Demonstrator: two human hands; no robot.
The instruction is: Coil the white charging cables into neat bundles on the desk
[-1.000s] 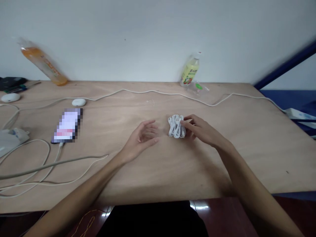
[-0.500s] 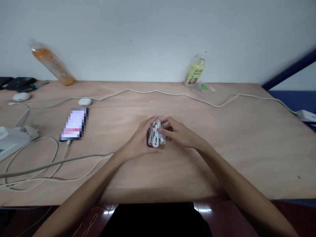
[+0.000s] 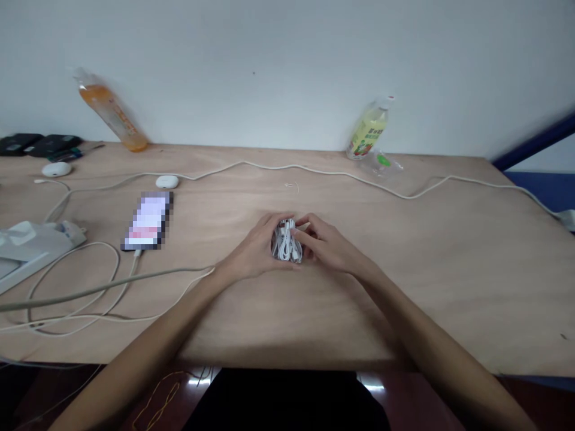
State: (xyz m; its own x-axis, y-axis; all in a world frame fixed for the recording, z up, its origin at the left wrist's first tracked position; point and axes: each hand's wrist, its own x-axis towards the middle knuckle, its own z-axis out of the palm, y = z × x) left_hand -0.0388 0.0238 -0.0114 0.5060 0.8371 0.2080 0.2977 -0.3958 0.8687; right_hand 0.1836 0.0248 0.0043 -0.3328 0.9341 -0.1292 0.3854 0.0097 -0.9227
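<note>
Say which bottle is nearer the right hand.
The pale-yellow bottle, beside the clear plastic; the orange bottle is farther off, toward the left.

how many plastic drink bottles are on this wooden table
2: a clear plastic bottle of orange liquid at the rear left of the wooden table, and a pale yellow plastic bottle at its rear, right of centre. No others show.

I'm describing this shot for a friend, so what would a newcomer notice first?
Probably the bundle of white cables between the left hand and right hand, mid-picture. Next, the lit phone to the left, and the orange bottle at the back left.
</note>
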